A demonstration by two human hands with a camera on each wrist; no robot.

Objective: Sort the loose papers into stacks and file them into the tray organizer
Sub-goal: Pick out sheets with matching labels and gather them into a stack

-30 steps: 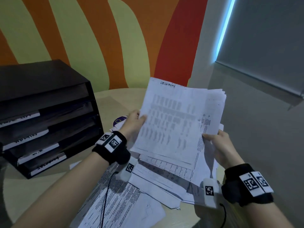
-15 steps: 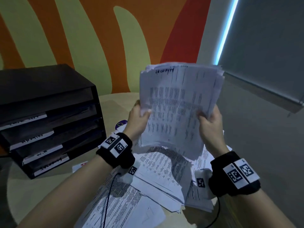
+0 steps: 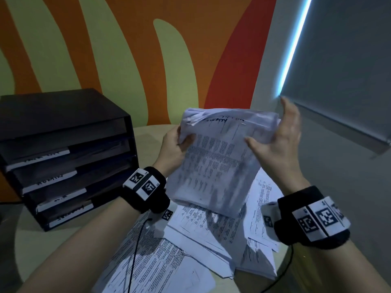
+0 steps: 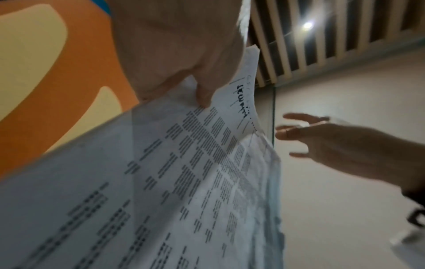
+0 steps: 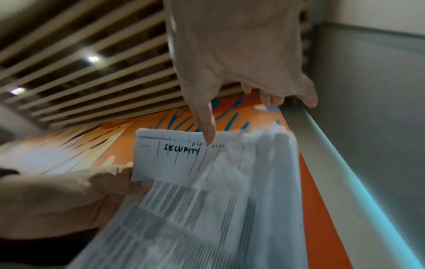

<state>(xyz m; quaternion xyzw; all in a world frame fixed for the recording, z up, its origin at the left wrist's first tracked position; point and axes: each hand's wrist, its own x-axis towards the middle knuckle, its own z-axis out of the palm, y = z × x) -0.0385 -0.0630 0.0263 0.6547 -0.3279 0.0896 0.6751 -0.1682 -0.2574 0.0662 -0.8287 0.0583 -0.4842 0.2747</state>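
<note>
A stack of printed papers (image 3: 213, 166) with "SECURITY" handwritten on its top sheet is held up, tilted, above the table. My left hand (image 3: 175, 144) grips its upper left edge, thumb on the front. My right hand (image 3: 279, 140) is at the stack's right edge, fingers straight and spread, holding nothing. The left wrist view shows the stack (image 4: 184, 182) and my right hand (image 4: 333, 145) a little apart from it. The right wrist view, blurred, shows my thumb over the stack (image 5: 230, 200). A black tray organizer (image 3: 53, 111) with several labelled trays stands at the left.
Loose papers (image 3: 201, 235) lie in a messy pile on the round pale table (image 3: 42, 250) under my hands. The table's edge runs close on the right. A grey window blind (image 3: 349, 60) hangs at the right. Thin black cables run from both wristbands.
Both hands gathered the sheets into one stack and raised it. My right hand has since let go of the right edge and opened; the left hand still grips it.
</note>
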